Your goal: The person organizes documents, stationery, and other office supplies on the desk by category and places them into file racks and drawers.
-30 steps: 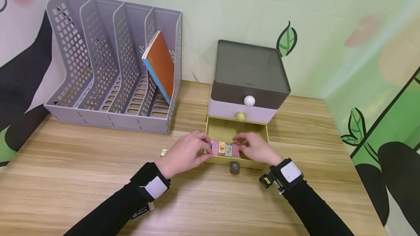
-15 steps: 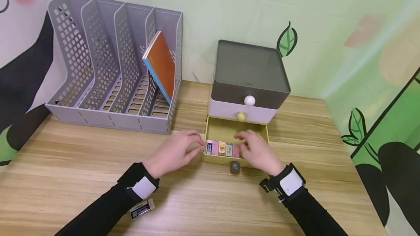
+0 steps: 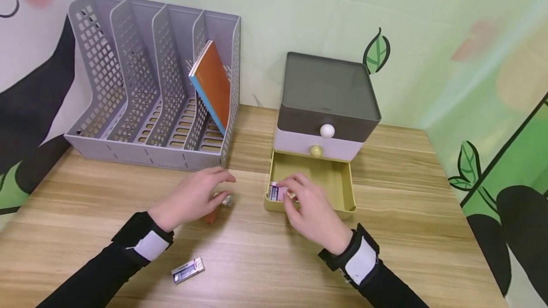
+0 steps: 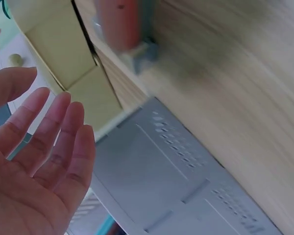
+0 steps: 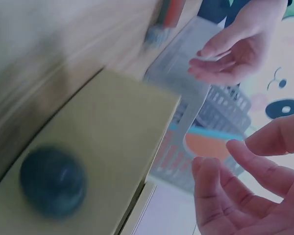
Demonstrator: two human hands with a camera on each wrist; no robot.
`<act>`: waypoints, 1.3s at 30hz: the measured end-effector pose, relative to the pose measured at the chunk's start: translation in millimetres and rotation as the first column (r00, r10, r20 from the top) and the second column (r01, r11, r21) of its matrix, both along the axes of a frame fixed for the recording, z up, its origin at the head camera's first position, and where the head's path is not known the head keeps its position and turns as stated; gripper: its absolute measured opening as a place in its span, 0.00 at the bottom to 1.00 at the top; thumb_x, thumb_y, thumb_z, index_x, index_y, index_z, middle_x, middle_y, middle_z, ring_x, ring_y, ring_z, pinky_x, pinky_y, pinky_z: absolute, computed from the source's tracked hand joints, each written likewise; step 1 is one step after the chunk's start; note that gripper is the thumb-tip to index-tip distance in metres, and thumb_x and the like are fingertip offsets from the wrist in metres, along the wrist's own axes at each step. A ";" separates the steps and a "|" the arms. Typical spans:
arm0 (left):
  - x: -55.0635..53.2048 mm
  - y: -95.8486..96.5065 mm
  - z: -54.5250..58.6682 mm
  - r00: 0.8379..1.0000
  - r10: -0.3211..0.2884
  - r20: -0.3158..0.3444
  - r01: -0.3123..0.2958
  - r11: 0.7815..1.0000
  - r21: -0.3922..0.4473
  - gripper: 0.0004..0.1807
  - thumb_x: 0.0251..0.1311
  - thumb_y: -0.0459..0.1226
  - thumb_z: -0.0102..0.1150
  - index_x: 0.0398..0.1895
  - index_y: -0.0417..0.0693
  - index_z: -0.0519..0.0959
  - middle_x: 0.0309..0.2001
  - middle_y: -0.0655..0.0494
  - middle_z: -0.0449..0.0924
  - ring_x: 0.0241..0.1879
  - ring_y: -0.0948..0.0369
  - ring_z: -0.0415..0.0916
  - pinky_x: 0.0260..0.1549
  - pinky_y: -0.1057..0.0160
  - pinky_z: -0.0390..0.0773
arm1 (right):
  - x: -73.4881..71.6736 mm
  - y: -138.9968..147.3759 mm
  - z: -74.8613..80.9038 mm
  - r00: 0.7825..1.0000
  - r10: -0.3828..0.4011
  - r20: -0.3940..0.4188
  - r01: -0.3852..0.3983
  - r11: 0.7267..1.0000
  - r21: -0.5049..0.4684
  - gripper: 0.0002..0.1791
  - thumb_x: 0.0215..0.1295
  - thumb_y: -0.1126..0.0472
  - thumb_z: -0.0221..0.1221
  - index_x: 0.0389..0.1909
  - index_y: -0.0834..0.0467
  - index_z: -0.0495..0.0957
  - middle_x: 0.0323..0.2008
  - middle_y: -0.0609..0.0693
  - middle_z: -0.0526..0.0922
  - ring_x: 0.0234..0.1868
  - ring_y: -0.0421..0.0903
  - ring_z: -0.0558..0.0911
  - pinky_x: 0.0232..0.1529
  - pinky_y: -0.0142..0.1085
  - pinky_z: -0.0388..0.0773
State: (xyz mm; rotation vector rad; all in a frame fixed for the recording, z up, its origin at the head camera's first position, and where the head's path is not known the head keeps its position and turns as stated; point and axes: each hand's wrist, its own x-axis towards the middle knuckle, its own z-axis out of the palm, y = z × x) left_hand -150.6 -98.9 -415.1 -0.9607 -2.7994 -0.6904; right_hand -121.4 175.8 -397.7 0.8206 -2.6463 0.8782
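My left hand [image 3: 194, 198], fingers parted and holding nothing, hovers over the table above a small red-orange object [image 3: 211, 216] with a silvery piece [image 3: 228, 200] beside it. The hand covers part of both. In the left wrist view the red object [image 4: 118, 24] is blurred. My right hand [image 3: 314, 213] reaches over the front of the pulled-out yellow drawer [image 3: 329, 175]. Its fingers are loosely bent, and the right wrist view shows nothing between them. Near its fingertips, a white-and-blue eraser [image 3: 273, 192] and a pink piece [image 3: 280, 195] lie in the drawer; the hand hides other small pieces.
Another sleeved eraser [image 3: 188, 270] lies on the table toward the front. A grey file rack [image 3: 145, 153] with an orange book [image 3: 214, 87] stands at the back left. Above the yellow drawer sit the lilac drawer [image 3: 295, 141] and dark grey drawer [image 3: 308, 120].
My left hand has drawn away left from the drawer to above the red-orange object. My right hand has shifted left across the drawer's front, now covering the small patterned pieces and the dark knob.
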 end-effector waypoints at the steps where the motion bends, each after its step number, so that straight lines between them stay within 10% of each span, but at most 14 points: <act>1: 0.2 -3.1 -0.1 1.000 -0.001 0.004 0.001 1.000 -0.005 0.14 0.60 0.35 0.64 0.49 0.41 0.82 0.46 0.50 0.82 0.47 0.52 0.81 0.47 0.53 0.80 | 1.3 -3.7 -0.1 1.000 0.017 -0.020 -0.017 1.000 0.002 0.12 0.64 0.67 0.55 0.45 0.63 0.83 0.43 0.50 0.82 0.36 0.38 0.78 0.34 0.30 0.76; 12: 4.5 -32.4 -5.5 1.000 -0.010 0.029 0.011 1.000 -0.026 0.16 0.57 0.33 0.64 0.49 0.39 0.82 0.48 0.47 0.83 0.48 0.50 0.80 0.50 0.50 0.79 | 10.2 -32.4 -6.0 0.994 0.103 0.029 -0.103 0.994 0.026 0.14 0.65 0.65 0.54 0.48 0.62 0.82 0.45 0.51 0.83 0.35 0.41 0.78 0.34 0.27 0.74; 22: 10.5 -32.5 -16.3 0.984 -0.154 0.088 0.158 0.987 -0.036 0.23 0.49 0.41 0.72 0.50 0.45 0.82 0.47 0.56 0.82 0.45 0.58 0.80 0.48 0.56 0.80 | 11.8 -36.8 -8.8 0.992 0.105 0.070 -0.109 0.992 0.055 0.14 0.66 0.63 0.55 0.49 0.61 0.82 0.46 0.51 0.83 0.37 0.42 0.79 0.36 0.29 0.75; 39: 18.1 -33.8 -23.8 0.986 -0.138 0.096 0.140 0.990 -0.024 0.24 0.43 0.41 0.76 0.47 0.46 0.82 0.37 0.64 0.77 0.35 0.67 0.75 0.40 0.62 0.79 | 12.1 -35.0 -11.8 0.991 0.114 0.077 -0.117 0.992 0.046 0.14 0.65 0.63 0.55 0.48 0.61 0.82 0.46 0.51 0.83 0.38 0.43 0.80 0.38 0.29 0.77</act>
